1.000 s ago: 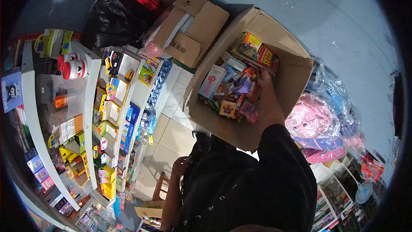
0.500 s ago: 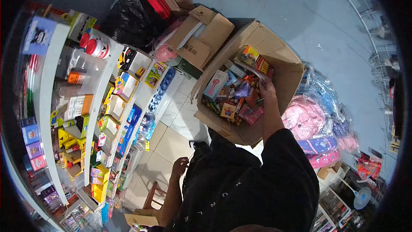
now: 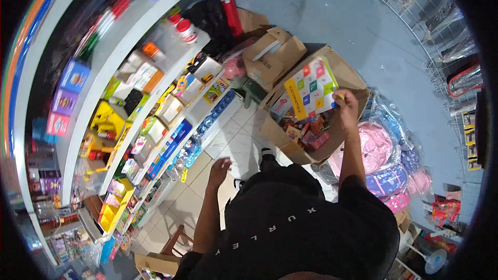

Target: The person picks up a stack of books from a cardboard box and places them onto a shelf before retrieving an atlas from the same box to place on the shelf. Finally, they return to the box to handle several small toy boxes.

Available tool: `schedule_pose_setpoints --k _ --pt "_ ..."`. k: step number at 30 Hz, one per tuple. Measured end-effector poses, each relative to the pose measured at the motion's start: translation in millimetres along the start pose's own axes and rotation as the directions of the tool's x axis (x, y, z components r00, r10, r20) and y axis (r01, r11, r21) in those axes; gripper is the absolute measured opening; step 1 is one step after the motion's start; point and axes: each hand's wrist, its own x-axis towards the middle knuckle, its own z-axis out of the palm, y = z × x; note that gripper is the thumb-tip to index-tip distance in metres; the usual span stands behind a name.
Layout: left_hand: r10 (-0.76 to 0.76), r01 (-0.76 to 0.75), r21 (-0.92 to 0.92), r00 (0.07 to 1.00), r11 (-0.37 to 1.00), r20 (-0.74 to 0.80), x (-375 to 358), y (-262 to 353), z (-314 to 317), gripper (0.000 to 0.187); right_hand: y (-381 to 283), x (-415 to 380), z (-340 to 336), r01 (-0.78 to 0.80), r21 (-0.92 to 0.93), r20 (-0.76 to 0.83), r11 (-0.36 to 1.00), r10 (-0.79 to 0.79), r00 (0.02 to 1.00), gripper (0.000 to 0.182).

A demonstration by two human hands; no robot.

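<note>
My right hand [image 3: 348, 107] pinches the right edge of a flat, book-like white piece with coloured number squares [image 3: 315, 89] and a yellow lettered strip. It is tilted above the open cardboard carton [image 3: 345, 70] and hides part of the contents. Inside the carton lie several small coloured packs, among them a pinkish-red box [image 3: 313, 140] and a pale box with a pink picture [image 3: 280, 107]. My left hand [image 3: 220, 170] hangs over the tiled floor between the shelves and my body, its fingers loosely bent and apart, holding nothing.
Shelves [image 3: 129, 46] with stationery and small boxes line the left side. Behind the carton stands another cardboard box [image 3: 272, 59]. Plastic-wrapped pink and blue bags [image 3: 374, 148] lie to its right. A wire rack [image 3: 415, 26] stands at the upper right, and a fan [image 3: 436, 262] lower down.
My right hand has lifted the flat piece with number squares from among the packs to above the carton. My left hand has moved a little forward. The camera view has turned.
</note>
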Motion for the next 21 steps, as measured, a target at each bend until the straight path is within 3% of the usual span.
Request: schedule_pose_setpoints --k 2,4,6,8,10,11,14,15,18,21 --pt "0.221 -0.201 0.258 0.974 0.945 -0.049 11.4 22.1 -9.4 0.034 -52.8 -8.4 39.6 0.052 0.197 0.081 0.979 -0.069 0.994 0.019" --pt "0.331 -0.299 0.251 0.938 0.921 -0.098 -14.0 107.6 -4.3 0.036 -74.1 -13.9 85.4 0.066 0.321 0.188 0.945 -0.132 0.973 0.024" --pt "0.422 -0.421 0.025 0.902 0.907 -0.087 -28.1 151.9 -2.6 0.037 -79.6 -22.8 126.3 0.046 0.372 0.325 0.927 -0.177 0.929 0.031" --pt "0.479 -0.463 -0.253 0.878 0.850 0.001 -35.3 170.5 -0.6 0.036 -93.5 -47.5 168.8 -0.074 0.381 0.518 0.921 -0.147 0.843 0.030" --pt "0.365 -0.258 -0.502 0.923 0.825 0.125 -40.1 160.7 -4.3 0.033 -107.7 -75.5 207.7 -0.135 0.354 0.556 0.925 -0.093 0.826 0.032" --pt "0.340 -0.150 -0.669 0.927 0.728 0.161 -45.8 155.6 -2.6 0.032 -97.1 -79.9 223.7 -0.137 0.367 0.551 0.920 -0.096 0.829 0.041" --pt "0.284 -0.268 -0.708 0.954 0.653 -0.099 -68.4 157.1 -12.8 0.031 -88.2 -112.3 258.7 -0.316 0.420 0.523 0.850 0.058 0.850 0.046" --pt "0.268 -0.296 -0.718 0.950 0.630 -0.157 -75.1 158.0 -18.7 0.027 -84.0 -121.3 261.6 -0.317 0.297 0.575 0.901 0.096 0.812 0.049" --pt "0.297 -0.460 -0.722 0.887 0.517 -0.353 -81.7 141.9 -33.8 0.024 -63.5 -153.6 267.7 -0.188 0.052 0.758 0.981 0.083 0.646 0.050" --pt "0.249 -0.533 -0.638 0.839 0.556 -0.484 -92.8 136.1 -48.2 0.022 -36.7 -185.5 271.1 -0.074 -0.034 0.806 0.997 0.071 0.587 0.050"
